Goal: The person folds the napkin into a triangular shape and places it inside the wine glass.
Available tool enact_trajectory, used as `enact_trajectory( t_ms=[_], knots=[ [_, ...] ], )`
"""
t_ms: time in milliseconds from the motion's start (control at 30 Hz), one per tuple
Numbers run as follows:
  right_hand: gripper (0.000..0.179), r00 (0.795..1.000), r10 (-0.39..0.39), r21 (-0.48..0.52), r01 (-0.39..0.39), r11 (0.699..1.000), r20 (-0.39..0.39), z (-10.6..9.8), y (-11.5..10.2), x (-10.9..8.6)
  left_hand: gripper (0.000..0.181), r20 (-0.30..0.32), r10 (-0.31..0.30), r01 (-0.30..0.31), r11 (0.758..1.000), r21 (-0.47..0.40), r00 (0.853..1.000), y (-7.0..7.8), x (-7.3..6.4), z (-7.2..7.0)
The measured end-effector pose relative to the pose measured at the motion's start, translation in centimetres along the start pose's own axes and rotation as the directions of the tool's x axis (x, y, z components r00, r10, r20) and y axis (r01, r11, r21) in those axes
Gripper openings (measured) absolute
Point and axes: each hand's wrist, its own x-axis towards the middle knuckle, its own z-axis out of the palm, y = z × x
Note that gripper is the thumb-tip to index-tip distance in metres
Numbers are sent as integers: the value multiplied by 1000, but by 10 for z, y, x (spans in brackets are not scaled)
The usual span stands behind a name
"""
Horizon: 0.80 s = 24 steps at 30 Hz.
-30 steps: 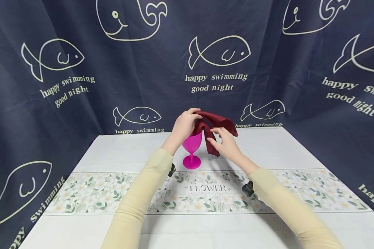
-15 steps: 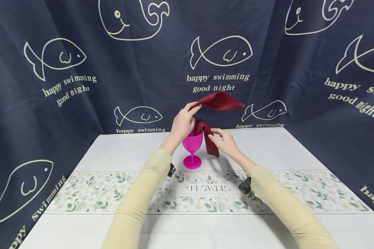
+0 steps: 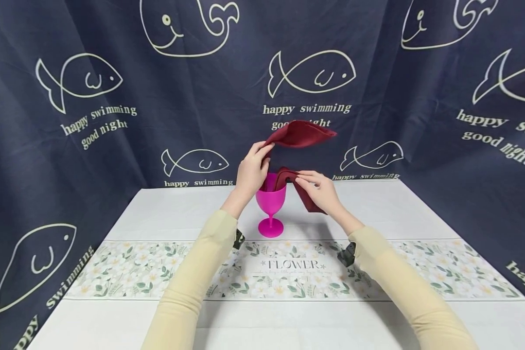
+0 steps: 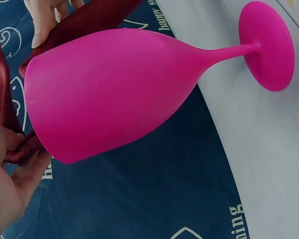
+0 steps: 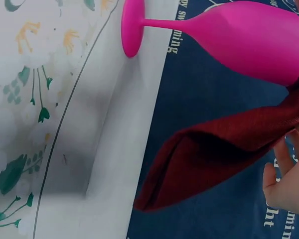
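A bright pink goblet [image 3: 271, 198] stands upright on the table. A dark red cloth napkin [image 3: 301, 134] is tucked into its mouth and spreads out in two ends. My left hand [image 3: 251, 171] pinches the napkin at the goblet's left rim, and the upper end flares above it to the right. At the right of the rim my right hand [image 3: 323, 192] pinches the other end, which hangs down beside the bowl. In the right wrist view this hanging end [image 5: 209, 159] shows as a folded, pointed flap. The napkin's lower part is hidden inside the goblet [image 4: 109, 89].
A white tablecloth [image 3: 183, 209] covers the table, with a floral band [image 3: 157, 272] reading FLOWER in front of the goblet. Dark blue curtains [image 3: 218, 97] with fish drawings rise behind and at both sides. A small black device [image 3: 347, 253] sits at the right wrist.
My left hand shifted slightly left, and the upper napkin end rose from near the rim to well above it. My right hand moved onto the hanging end and drew it to the right.
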Motion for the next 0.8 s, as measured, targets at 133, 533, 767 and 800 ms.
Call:
enact_trajectory(
  t_ms=[133,533,767,800],
  knots=[
    [23,999,2,46,-1,999,-33,-1,-1,3,34,-32,-78,75,995,-71,996,-3,-2,-1],
    [19,994,-25,-1,25,1000,-103,-1,-11,7,43,-165,-246,179,923,-341,955,-14,-12,-2],
    [18,992,-118,46,120,992,-50,0,-10,7,38,-200,-372,238,842,-484,907,-21,-16,-5],
    [19,990,-137,49,138,989,-37,-1,-10,7,36,-190,-403,257,815,-519,895,-21,-16,-6]
  ],
)
